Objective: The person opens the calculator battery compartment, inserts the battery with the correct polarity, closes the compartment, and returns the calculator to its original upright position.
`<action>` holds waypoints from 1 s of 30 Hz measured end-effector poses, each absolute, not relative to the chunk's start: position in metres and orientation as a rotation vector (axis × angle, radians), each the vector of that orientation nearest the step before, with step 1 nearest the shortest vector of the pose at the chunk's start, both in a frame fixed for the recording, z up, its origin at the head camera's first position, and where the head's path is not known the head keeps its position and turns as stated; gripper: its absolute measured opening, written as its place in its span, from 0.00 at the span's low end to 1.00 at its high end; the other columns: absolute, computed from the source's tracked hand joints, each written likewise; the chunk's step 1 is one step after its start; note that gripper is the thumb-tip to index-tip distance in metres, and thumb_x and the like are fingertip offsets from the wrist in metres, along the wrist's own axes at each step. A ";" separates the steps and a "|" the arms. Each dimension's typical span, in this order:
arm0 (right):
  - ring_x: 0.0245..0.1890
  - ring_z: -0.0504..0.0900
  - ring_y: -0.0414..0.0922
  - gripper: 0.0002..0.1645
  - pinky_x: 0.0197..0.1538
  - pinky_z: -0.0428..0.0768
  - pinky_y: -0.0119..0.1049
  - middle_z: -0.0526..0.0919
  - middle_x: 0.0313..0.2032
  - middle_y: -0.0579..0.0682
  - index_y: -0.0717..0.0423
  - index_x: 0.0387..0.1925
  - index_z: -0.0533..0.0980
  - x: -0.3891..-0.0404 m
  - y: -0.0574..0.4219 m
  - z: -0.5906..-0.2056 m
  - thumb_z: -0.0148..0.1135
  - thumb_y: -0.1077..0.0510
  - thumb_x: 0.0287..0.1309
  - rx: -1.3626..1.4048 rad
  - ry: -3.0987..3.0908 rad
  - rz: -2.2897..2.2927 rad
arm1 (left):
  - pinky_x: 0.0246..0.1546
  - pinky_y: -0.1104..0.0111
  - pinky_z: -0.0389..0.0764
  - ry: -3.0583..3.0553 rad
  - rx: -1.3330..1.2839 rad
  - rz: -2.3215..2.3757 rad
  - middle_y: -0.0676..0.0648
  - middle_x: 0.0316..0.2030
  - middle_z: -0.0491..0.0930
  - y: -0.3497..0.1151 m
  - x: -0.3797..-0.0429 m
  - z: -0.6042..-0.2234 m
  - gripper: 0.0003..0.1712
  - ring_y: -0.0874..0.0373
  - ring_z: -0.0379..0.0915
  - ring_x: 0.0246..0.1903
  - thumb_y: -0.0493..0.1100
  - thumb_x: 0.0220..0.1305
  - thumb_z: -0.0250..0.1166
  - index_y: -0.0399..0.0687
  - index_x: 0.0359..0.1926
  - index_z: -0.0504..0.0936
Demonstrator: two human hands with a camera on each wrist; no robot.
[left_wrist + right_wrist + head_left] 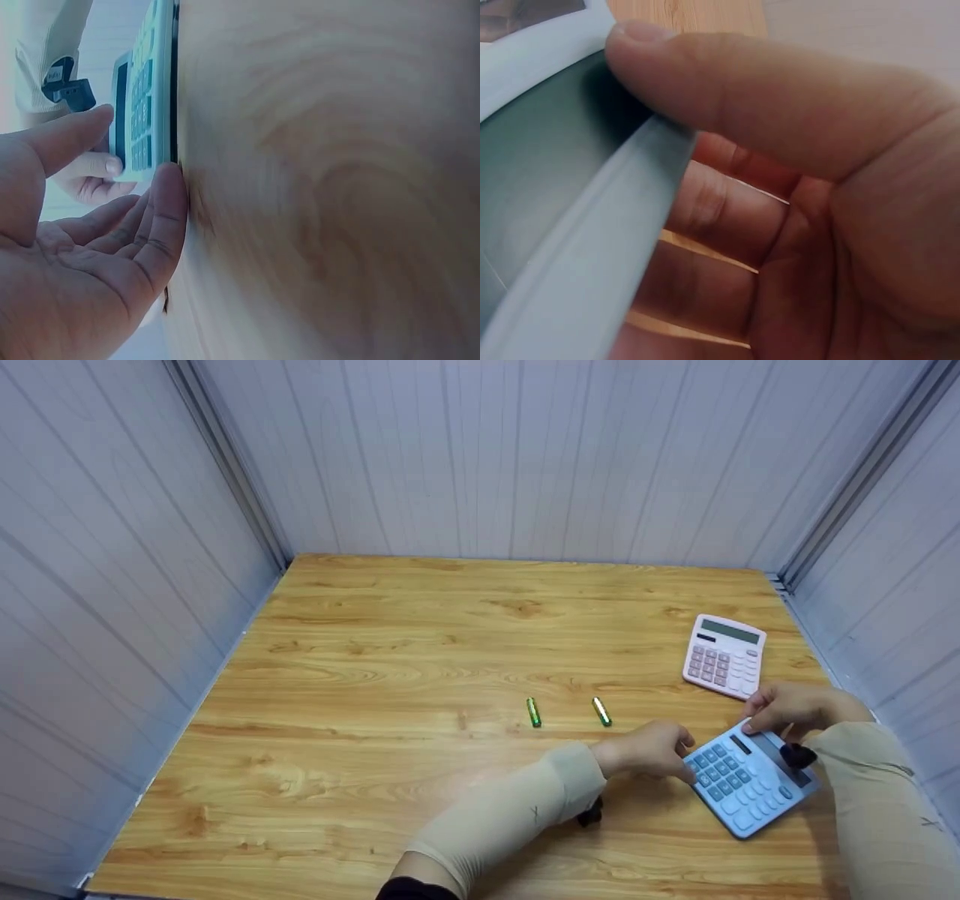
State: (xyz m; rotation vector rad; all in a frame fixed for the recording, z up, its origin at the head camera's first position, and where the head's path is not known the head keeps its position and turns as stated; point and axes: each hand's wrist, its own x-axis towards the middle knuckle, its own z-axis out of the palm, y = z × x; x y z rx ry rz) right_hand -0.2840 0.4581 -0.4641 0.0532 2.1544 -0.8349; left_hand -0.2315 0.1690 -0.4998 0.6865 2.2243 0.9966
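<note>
A light blue calculator [739, 784] lies face up, turned at an angle, near the front right of the wooden table. My right hand [799, 709] grips its display end. In the right wrist view the thumb [705, 75] presses on top by the dark display, with the other fingers under the edge. At the calculator's left side is my left hand [652, 750], fingers loosely bent and thumb spread apart from them. In the left wrist view its fingertips [169, 184] reach the calculator's edge; whether they bear any weight I cannot tell.
A pink calculator [726, 656] lies behind the blue one, close to the right hand. Two green batteries, a left one [533, 712] and a right one [601, 711], lie mid-table. Pale panel walls [480, 457] enclose the table's back and sides.
</note>
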 end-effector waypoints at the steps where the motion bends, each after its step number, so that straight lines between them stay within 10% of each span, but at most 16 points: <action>1: 0.29 0.75 0.38 0.03 0.31 0.75 0.30 0.81 0.29 0.38 0.47 0.39 0.83 -0.284 0.458 -0.464 0.69 0.59 0.71 0.056 2.156 -0.839 | 0.38 0.77 0.84 2.240 0.702 0.969 0.51 0.54 0.88 0.170 -0.231 -0.500 0.33 0.67 0.79 0.41 0.41 0.64 0.80 0.45 0.69 0.81; 6: 0.28 0.75 0.39 0.02 0.31 0.75 0.30 0.80 0.29 0.39 0.48 0.41 0.83 -0.284 0.461 -0.464 0.69 0.59 0.70 0.050 2.157 -0.846 | 0.47 0.79 0.80 2.331 0.781 0.836 0.54 0.54 0.88 0.177 -0.230 -0.502 0.32 0.67 0.77 0.43 0.41 0.63 0.80 0.47 0.67 0.84; 13: 0.29 0.78 0.38 0.02 0.32 0.79 0.30 0.84 0.31 0.38 0.48 0.42 0.85 -0.284 0.459 -0.463 0.69 0.57 0.71 0.025 2.165 -0.866 | 0.33 0.76 0.79 2.322 0.823 0.854 0.55 0.35 0.84 0.176 -0.230 -0.503 0.16 0.64 0.76 0.33 0.35 0.60 0.76 0.44 0.51 0.89; 30: 0.28 0.80 0.36 0.11 0.31 0.80 0.30 0.87 0.32 0.39 0.61 0.50 0.85 -0.289 0.450 -0.449 0.68 0.57 0.73 -0.108 2.251 -0.981 | 0.38 0.76 0.81 2.238 0.698 1.141 0.53 0.40 0.83 0.157 -0.248 -0.497 0.23 0.65 0.77 0.37 0.33 0.63 0.73 0.43 0.59 0.84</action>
